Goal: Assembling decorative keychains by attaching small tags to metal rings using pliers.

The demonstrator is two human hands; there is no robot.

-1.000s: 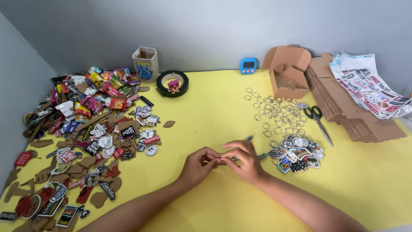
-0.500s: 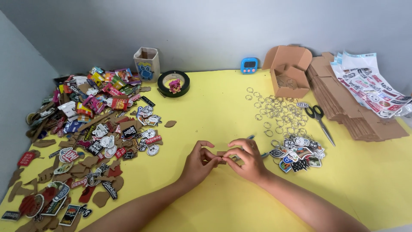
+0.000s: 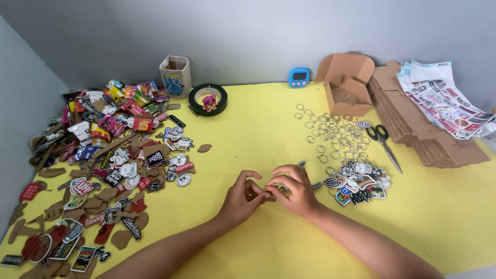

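My left hand and my right hand meet over the yellow table, fingertips pinched together on one small brown cardboard-backed piece held between them. The piece is mostly hidden by my fingers. A thin tool with a blue end lies partly under my right hand. Just right of that hand sits a small heap of printed stickers, and beyond it a scatter of metal rings.
A large pile of stickers and brown cutouts covers the left side. At the back stand a paper cup, a tape roll, a blue timer and an open cardboard box. Scissors, flat cardboard stacks and sticker sheets lie right.
Both hands stay pinched on the small piece; the fingers have shifted slightly around it. Nothing else on the table has moved.
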